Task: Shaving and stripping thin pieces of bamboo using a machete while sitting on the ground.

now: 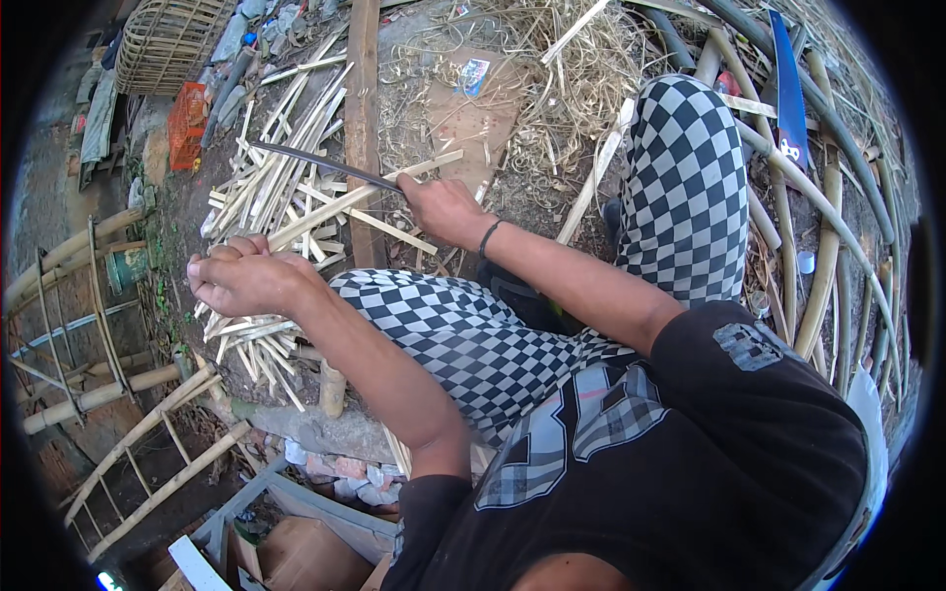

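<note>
My right hand, with a dark band at the wrist, is closed round the handle of a long knife. Its narrow dark blade points left and crosses a pale bamboo strip near the strip's far end. The near end of that strip runs into my left hand, whose fingers are curled closed round it. Beneath and beyond both hands lies a loose pile of split bamboo strips. A long wooden beam runs through the pile, under the strip.
Curly shavings heap up at the top, beside a cardboard piece. Bamboo poles and a blue saw lie at the right. An orange crate and a woven basket stand upper left; a bamboo ladder lower left.
</note>
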Demonstrator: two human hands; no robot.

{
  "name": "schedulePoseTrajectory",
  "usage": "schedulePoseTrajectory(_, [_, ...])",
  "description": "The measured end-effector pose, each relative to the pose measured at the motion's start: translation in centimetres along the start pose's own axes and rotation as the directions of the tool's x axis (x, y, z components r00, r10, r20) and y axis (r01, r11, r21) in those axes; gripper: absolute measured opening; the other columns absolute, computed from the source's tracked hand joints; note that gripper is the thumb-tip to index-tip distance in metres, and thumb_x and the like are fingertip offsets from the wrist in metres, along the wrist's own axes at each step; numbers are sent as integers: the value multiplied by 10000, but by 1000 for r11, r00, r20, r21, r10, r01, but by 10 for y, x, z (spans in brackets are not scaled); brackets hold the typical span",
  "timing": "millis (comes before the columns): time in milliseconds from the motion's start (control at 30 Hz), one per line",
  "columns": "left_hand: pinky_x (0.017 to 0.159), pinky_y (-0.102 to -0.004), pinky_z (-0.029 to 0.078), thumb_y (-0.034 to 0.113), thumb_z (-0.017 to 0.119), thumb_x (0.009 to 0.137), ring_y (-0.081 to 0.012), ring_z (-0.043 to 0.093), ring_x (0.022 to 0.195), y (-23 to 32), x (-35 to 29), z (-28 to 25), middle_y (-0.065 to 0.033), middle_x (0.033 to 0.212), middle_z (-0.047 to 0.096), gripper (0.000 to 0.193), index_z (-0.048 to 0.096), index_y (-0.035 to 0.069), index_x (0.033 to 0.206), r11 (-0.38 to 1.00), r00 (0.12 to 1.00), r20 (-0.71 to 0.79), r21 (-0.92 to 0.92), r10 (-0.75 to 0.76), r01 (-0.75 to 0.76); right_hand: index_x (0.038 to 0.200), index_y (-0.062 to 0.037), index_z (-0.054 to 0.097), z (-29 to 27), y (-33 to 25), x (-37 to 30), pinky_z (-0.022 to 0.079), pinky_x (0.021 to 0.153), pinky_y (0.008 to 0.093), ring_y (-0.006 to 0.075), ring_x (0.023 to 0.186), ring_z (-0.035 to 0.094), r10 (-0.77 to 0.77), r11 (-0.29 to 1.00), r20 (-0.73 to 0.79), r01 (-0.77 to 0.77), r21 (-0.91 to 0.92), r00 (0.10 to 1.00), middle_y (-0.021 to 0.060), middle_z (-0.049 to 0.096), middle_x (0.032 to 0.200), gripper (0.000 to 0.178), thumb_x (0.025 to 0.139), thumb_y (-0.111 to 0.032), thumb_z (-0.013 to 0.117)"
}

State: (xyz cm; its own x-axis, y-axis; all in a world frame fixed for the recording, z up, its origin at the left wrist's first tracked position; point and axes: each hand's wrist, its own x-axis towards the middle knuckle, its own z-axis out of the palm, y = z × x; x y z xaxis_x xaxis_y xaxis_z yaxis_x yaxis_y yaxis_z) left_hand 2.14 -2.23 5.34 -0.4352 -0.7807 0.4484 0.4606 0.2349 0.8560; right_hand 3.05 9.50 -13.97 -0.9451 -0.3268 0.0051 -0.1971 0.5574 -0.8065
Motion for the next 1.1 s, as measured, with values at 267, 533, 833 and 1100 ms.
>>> schedulePoseTrajectory(267, [415,-222,255,219,381,1065,-50,236,438,-9,2,-2,63,553,292,177,428,79,967,1000,1000,-12,19,-16,17,1106,20,555,36,95,3,556,691,511,412,785,701,342,918,-116,-358,-171,933,222,703,849,250,888,-80,485])
schedulePoseTrajectory(533, [397,-227,235,207,372,1067,-49,238,434,-2,-3,8,60,534,283,180,419,70,961,1000,1000,7,-10,7,-7,1106,17,605,25,64,-13,558,746,510,398,888,698,226,971,-93,-233,-62,970,247,699,898,267,886,-76,485])
schedulePoseTrajectory(833, [409,-239,257,212,383,1059,-53,252,441,-9,2,4,61,550,298,174,436,50,1029,1000,1000,1,-16,3,-3,1107,13,598,39,86,-14,558,803,497,405,920,696,470,878,34,-463,-121,882,239,706,944,257,898,-73,476])
schedulePoseTrajectory(1100, [428,-236,274,206,385,1054,-58,261,448,-6,0,5,55,543,311,172,437,42,1055,999,999,37,-43,-20,21,1115,10,549,44,108,-29,537,787,541,453,905,672,479,876,-83,-482,-20,874,286,678,913,251,888,-86,507])
